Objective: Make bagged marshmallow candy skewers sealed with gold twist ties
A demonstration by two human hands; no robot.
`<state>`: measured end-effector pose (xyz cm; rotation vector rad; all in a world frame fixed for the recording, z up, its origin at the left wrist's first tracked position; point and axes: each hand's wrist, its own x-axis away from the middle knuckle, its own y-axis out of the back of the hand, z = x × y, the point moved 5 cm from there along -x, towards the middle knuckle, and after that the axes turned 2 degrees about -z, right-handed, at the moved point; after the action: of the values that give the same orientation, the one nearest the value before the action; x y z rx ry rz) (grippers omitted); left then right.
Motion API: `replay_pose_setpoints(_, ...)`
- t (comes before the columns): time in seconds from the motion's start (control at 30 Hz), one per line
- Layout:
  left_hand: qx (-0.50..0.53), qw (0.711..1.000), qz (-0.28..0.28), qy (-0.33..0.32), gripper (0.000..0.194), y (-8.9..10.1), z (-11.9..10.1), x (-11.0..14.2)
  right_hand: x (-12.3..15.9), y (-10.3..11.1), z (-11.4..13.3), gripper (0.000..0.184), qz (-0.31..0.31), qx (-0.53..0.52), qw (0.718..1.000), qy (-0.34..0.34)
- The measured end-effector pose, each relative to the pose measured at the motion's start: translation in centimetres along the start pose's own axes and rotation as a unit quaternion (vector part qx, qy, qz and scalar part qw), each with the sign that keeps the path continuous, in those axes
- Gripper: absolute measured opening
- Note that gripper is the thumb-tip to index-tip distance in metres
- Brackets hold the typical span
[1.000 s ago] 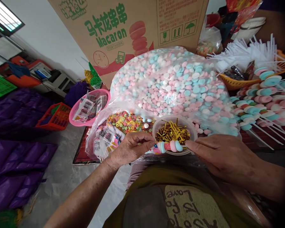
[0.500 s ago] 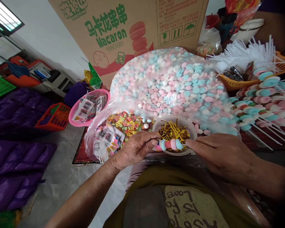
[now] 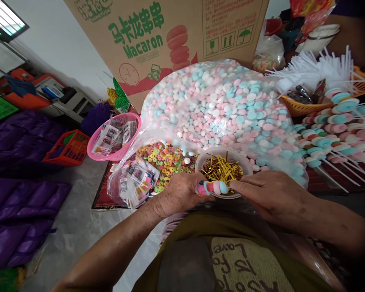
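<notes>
Between my hands is a candy skewer [image 3: 216, 187] strung with pink, blue and red pieces on a white stick. My left hand [image 3: 187, 190] is closed around its left end, where a printed wrapper or label partly shows. The fingers of my right hand [image 3: 255, 188] pinch the stick at the right end, beside a blue piece. Just behind the skewer sits a translucent bowl [image 3: 198, 156] of gold twist ties [image 3: 220, 167]. To its left lie colourful ring-shaped cereal pieces [image 3: 161, 160] and a pile of printed packets [image 3: 138, 180].
A big clear bag of pastel marshmallows [image 3: 213, 105] fills the middle, before a cardboard box [image 3: 182, 24]. Finished-looking skewers [image 3: 325, 138] and white sticks [image 3: 316, 73] lie right. A pink basket [image 3: 89, 148] with packets stands left, an orange crate [image 3: 68, 156] beyond it.
The skewer has shifted slightly left and its left end has turned, showing more of the pink printed piece. My left hand has closed further round it; my right hand moved a little left with the stick.
</notes>
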<state>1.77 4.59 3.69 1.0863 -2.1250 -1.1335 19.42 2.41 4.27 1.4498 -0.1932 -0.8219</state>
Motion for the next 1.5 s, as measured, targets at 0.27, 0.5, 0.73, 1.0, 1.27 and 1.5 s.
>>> replay_pose_setpoints(0.27,0.038,0.995,0.082,0.049,0.033,-1.4,-0.9,-1.6,-1.5,-0.9,1.0,0.02,0.027,-0.029,0.998,0.044)
replay_pose_setpoints(0.5,0.266,0.928,-0.259,0.001,0.044,4.8,1.0,0.0,-0.6,-1.2,0.6,0.02,-0.118,-0.022,0.992,-0.032)
replay_pose_setpoints(0.73,0.625,0.637,-0.43,0.139,0.057,1.1,6.4,1.4,-2.0,-4.3,0.4,0.034,-0.086,-0.467,0.823,-0.312)
replay_pose_setpoints(1.0,0.775,0.568,-0.262,0.093,0.034,1.8,3.7,-2.7,-2.9,-7.9,3.1,0.033,0.015,-0.689,0.627,-0.363)
replay_pose_setpoints(1.27,0.776,0.521,-0.304,0.185,0.04,-1.1,2.8,-2.7,-3.2,-5.6,3.1,0.021,-0.152,-0.345,0.898,-0.226)
replay_pose_setpoints(1.5,0.776,0.561,-0.259,0.122,0.05,-1.7,2.4,-1.6,-3.4,-6.0,2.7,0.023,-0.185,-0.321,0.896,-0.246)
